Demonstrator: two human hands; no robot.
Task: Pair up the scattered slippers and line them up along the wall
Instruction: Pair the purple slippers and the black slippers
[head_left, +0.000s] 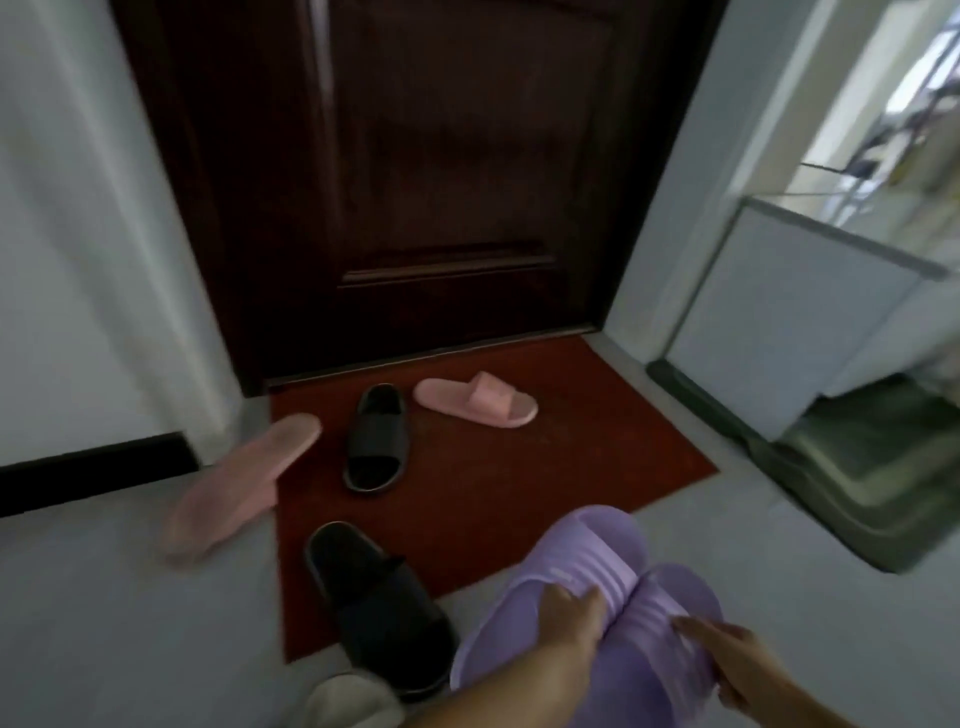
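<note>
Two purple slippers are held side by side at the lower right. My left hand (569, 616) grips the left purple slipper (566, 561). My right hand (727, 660) grips the right purple slipper (660, 618). On the red mat (519, 467) lie a pink slipper (475, 399) near the door and a black slipper (376, 439) beside it. A second black slipper (374, 603) lies at the mat's near left edge. Another pink slipper (241, 486) lies upside down, half off the mat's left side. A whitish slipper (345, 701) shows at the bottom edge.
A dark wooden door (441, 182) stands shut behind the mat. White walls flank it, with a black skirting board (93, 473) at the left. At the right is a white cabinet (789, 322) and a green mat (857, 483). The floor is grey tile.
</note>
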